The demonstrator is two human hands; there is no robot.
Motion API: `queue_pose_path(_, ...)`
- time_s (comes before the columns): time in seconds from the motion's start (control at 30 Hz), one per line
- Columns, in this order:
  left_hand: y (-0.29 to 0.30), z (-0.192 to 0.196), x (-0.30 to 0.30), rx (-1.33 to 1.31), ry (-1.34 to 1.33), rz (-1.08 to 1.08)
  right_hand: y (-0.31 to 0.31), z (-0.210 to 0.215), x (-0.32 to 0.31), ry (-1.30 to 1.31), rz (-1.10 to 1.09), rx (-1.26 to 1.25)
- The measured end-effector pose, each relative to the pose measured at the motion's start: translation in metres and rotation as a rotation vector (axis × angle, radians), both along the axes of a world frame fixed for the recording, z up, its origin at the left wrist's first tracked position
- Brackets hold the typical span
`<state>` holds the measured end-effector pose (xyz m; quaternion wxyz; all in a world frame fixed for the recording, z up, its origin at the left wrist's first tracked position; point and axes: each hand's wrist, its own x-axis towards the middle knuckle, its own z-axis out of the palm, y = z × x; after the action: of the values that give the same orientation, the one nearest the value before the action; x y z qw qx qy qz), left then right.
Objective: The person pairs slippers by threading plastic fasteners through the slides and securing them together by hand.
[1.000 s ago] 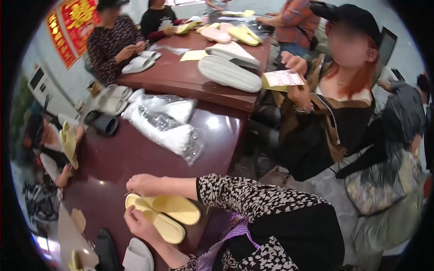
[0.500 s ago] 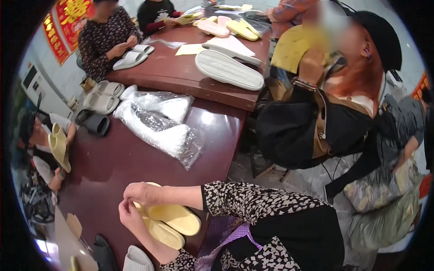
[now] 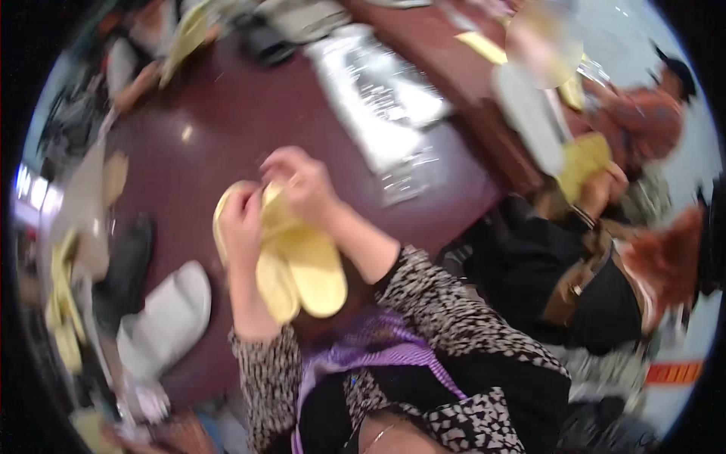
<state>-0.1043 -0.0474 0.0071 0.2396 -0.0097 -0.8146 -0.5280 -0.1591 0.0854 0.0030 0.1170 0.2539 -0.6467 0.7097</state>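
Observation:
A pair of pale yellow slippers (image 3: 318,272) lies on the dark red table in front of me, soles side by side and heels toward me. My left hand (image 3: 242,223) is over the left slipper's upper, its fingers bent and closed. Above the other slipper's toe end is my right hand (image 3: 304,189), its fingers curled into a pinch. Motion blur hides anything small between the fingers of either hand.
Clear plastic bags (image 3: 370,98) lie beyond my hands. A light grey slipper (image 3: 166,318) and a dark slipper (image 3: 128,265) are at my left. A person at far left holds a yellow slipper (image 3: 185,41). Another person with a black bag (image 3: 522,272) is at right.
The view has swung, so the table and people appear shifted and turned. My hands, formerly meeting at the fingertips, have come slightly apart over the slippers.

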Motion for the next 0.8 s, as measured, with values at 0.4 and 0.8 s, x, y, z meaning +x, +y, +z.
queue_pose_path(0.4, -0.017, -0.002, 0.012, 0.37, -0.181, -0.063, -0.011, -0.01, 0.013, 0.257, -0.174, 0.304)
queue_pose_path(0.8, -0.017, -0.002, 0.009, 0.486, -0.177, -0.079, -0.008, -0.007, 0.013, 0.367, -0.206, 0.472)
